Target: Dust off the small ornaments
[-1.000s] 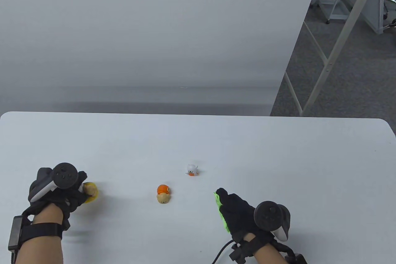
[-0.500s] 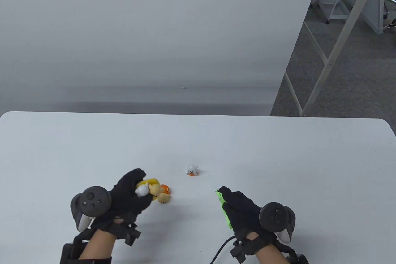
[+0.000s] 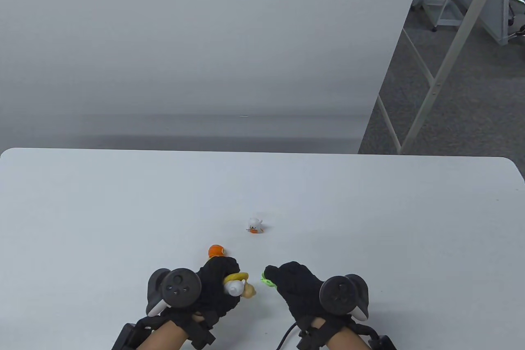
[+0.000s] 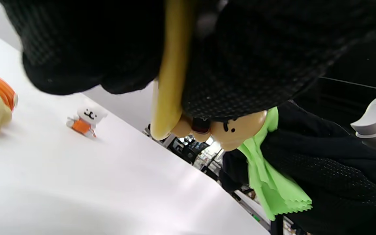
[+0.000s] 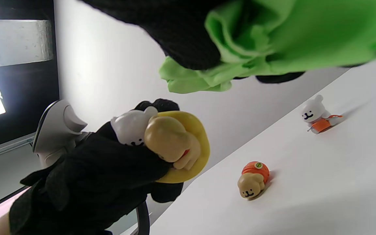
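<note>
Because the small glossy figurine of a white bear and a tan bear on a yellow ring point(image 3: 239, 283) looks like hard moulded plastic or resin, it is probably light, stiff and a little slippery against glove fabric, with thin ears and limbs that could chip if it were dropped. Taking it by the yellow ring base seems the safest hold, since that leaves both bear heads free for wiping. That is roughly how the left hand point(image 3: 213, 290) has it: its fingers are curled round the ring and lower bodies, holding the piece lifted off the table point(image 3: 369, 210) near the middle of the near edge. The tan bear has small dark eyes and rounded paws; the white bear sits pressed against it.

Just beside it, the right hand point(image 3: 293, 286) pinches a bunched bright-green microfibre cloth point(image 3: 267, 279) with a zigzag-cut edge, soft and limp, its folds close to the figurine; whether they touch I cannot tell.

Two more ornaments lie on the table, further from the near edge: a tan bear under an orange shell-like cap point(image 3: 215, 250), just beyond the left hand, and a small white bear in an orange garment point(image 3: 254, 225), well apart towards the table's middle.
</note>
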The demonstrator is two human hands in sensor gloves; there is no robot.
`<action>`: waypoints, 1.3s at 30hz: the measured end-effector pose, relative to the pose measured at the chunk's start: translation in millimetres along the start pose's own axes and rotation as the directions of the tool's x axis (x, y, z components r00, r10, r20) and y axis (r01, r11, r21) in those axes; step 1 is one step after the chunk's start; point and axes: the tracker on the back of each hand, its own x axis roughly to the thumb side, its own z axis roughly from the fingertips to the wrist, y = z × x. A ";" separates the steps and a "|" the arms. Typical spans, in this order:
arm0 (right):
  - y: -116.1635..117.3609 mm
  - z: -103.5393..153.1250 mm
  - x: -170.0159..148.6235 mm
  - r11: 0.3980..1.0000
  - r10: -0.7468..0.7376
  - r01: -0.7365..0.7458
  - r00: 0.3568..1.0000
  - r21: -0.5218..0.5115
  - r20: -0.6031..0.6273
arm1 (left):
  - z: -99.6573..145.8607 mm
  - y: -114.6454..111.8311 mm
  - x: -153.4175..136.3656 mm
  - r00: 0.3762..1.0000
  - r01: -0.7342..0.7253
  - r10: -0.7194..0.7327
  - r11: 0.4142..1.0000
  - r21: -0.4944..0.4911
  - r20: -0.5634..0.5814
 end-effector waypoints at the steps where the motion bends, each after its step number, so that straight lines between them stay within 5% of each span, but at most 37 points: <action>1: 4.0 -1.1 0.2 1.000 -0.015 0.016 1.000 -0.013 0.020 | -0.5 -4.2 1.1 1.000 0.012 -0.012 1.000 -0.014 -0.003; 5: 18.2 -11.7 22.4 1.000 -0.010 0.010 0.991 0.000 0.131 | -3.5 -15.1 4.5 0.998 0.059 -0.058 0.997 -0.054 0.018; 8: 27.7 -17.7 42.5 0.981 0.163 -0.181 0.964 0.071 0.211 | -3.2 -16.7 6.8 0.990 0.131 -0.127 0.990 -0.055 0.058; 17: 10.4 -10.7 28.6 0.981 0.183 -0.190 0.966 0.024 0.182 | -2.0 5.1 5.4 0.996 0.027 -0.031 0.998 0.055 0.082; 23: 26.5 -11.9 56.1 0.951 0.268 -0.301 0.917 0.069 0.294 | -3.5 -9.7 20.1 0.967 0.214 -0.209 0.976 -0.025 0.144; 34: 11.6 -8.6 32.5 0.985 0.154 -0.166 0.964 0.039 0.217 | -0.4 7.1 8.2 0.993 0.061 -0.066 0.997 0.052 0.101; 39: 28.1 -9.1 51.8 0.973 0.183 -0.216 0.938 0.083 0.293 | -2.9 -8.9 19.0 0.965 0.221 -0.216 0.975 -0.015 0.149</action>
